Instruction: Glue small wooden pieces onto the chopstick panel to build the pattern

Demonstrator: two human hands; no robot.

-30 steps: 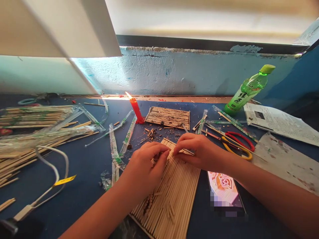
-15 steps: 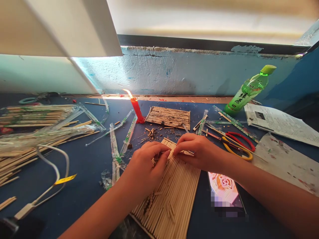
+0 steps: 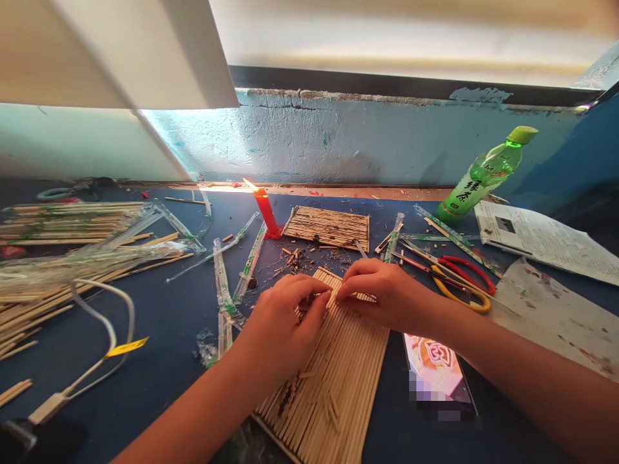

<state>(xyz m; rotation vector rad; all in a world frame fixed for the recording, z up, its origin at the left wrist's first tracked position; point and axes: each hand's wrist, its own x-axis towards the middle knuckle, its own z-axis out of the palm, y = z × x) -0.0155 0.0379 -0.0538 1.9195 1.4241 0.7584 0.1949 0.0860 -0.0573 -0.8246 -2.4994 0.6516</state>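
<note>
A panel of wooden sticks [image 3: 355,380] laid side by side slants across the table below my hands. Over its far end, my left hand [image 3: 285,319] is closed in a pinch, thumb against forefinger. My right hand [image 3: 380,287] pinches right beside it, the fingertips of both hands almost meeting. Whatever lies between the fingers is too small to make out. Short stick pieces [image 3: 331,409] rest loose on the panel's near part. Beyond my hands lies a smaller stick panel [image 3: 326,227] with dark marks, and left of it stands a lit red candle [image 3: 267,216].
Bundled sticks [image 3: 77,222] and a white cable [image 3: 109,322] lie left; plastic wrappers [image 3: 221,277] are nearer the middle. Rightward are a tool with red and yellow handles [image 3: 478,299], a phone [image 3: 438,361], a green bottle [image 3: 476,183] and printed paper [image 3: 546,241].
The candle flame has become shorter. Both hands keep the same pinch at the same spot over the panel.
</note>
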